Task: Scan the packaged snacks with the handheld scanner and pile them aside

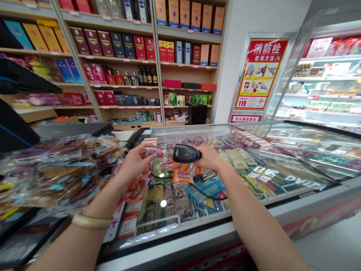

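Over the glass-topped freezer point(197, 210), my right hand point(208, 157) grips a black handheld scanner point(186, 153), whose head points left. A small clear packet with a red label point(155, 153) is pinched in the fingers of my left hand point(137, 160), just left of the scanner. The two are close, with a narrow gap between them. Below the hands, orange snack packets point(183, 176) lie near the scanner, and a black cable runs over the glass. A pale bangle point(91, 221) circles my left wrist.
A heap of clear-bagged brown snacks point(64, 173) stands at the left, beside a dark monitor-like device point(17, 124). Shelves of boxes and bottles point(121, 58) line the back wall. A red notice point(263, 73) hangs right of them, and a lit display cooler point(327, 81) is at the far right.
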`<state>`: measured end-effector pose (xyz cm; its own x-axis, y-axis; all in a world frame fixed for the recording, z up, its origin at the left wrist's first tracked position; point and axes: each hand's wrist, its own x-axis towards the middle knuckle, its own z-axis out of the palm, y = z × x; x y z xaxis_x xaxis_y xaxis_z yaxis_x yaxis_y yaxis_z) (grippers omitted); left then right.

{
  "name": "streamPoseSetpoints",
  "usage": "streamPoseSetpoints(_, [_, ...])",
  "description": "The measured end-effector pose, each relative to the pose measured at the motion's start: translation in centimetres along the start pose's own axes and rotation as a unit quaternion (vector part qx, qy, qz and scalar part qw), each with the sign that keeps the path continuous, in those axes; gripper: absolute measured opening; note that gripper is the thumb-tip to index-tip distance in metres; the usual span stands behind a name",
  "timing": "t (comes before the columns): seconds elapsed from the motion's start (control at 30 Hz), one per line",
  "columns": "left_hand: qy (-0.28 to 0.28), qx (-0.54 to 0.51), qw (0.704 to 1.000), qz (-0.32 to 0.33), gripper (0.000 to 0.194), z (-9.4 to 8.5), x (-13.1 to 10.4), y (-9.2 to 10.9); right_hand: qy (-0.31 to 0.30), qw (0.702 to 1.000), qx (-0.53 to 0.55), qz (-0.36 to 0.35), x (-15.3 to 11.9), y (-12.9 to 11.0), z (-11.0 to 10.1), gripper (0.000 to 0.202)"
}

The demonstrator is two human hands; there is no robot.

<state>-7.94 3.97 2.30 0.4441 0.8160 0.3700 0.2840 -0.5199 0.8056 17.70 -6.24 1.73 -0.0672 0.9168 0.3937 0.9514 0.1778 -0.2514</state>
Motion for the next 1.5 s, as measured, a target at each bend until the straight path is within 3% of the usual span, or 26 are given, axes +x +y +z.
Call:
streamPoseSetpoints(0.2, [0.001,0.004,1.0,-0.006,0.061,0.0,0.1,-0.4,0.001,1.0,-0.007,0.006,-0.1,0.1,-0.1,0.023])
streamPoseSetpoints(0.33, [-0.028,-0.046,0.998,-0.03,0.062,1.2,-0.4,0.1,0.028,0.999,-0.023,0.038,-0.2,1.2,-0.5,0.021])
streamPoseSetpoints(0.53, [-0.172,-0.115,0.978,0.005,0.059,3.9,-1.7,0.5,0.055,0.993,-0.038,0.099,-0.5,2.9,-0.8,0.024])
streamPoseSetpoints(0.6, [-0.165,-0.068,0.983,0.033,0.058,3.9,-1.5,0.1,0.056,0.992,-0.04,0.103,-0.5,3.1,-0.8,0.024])
streamPoseSetpoints(0.7, [-0.056,0.138,0.987,0.066,0.053,2.4,-0.9,-0.4,0.054,0.993,-0.041,0.101,-0.5,3.2,-0.6,0.025])
streamPoseSetpoints(0.8, [0.031,0.359,0.933,0.028,0.051,0.2,-0.4,-0.5,0.053,0.993,-0.041,0.099,-0.4,3.1,-0.5,0.026])
streamPoseSetpoints(0.9, [0.031,0.486,0.873,-0.037,0.047,-1.4,-0.3,-0.6,0.052,0.994,-0.039,0.092,-0.5,2.9,-0.5,0.026])
streamPoseSetpoints(1.0, [-0.016,0.529,0.845,-0.071,0.038,-1.9,-0.4,-0.8,0.051,0.994,-0.04,0.086,-0.5,2.8,-0.5,0.025])
streamPoseSetpoints(1.17, [-0.064,0.546,0.831,-0.081,0.038,-1.7,-0.4,-0.5,0.048,0.995,-0.042,0.083,-0.4,2.6,-0.2,0.026])
streamPoseSetpoints(1.3, [-0.068,0.55,0.826,-0.105,0.044,-1.6,-0.3,-0.4,0.045,0.995,-0.042,0.078,-0.3,2.6,0.1,0.022])
streamPoseSetpoints(1.5, [-0.049,0.569,0.816,-0.086,0.054,-1.3,-0.4,-0.9,0.052,0.995,-0.044,0.073,-0.2,2.7,0.4,0.022])
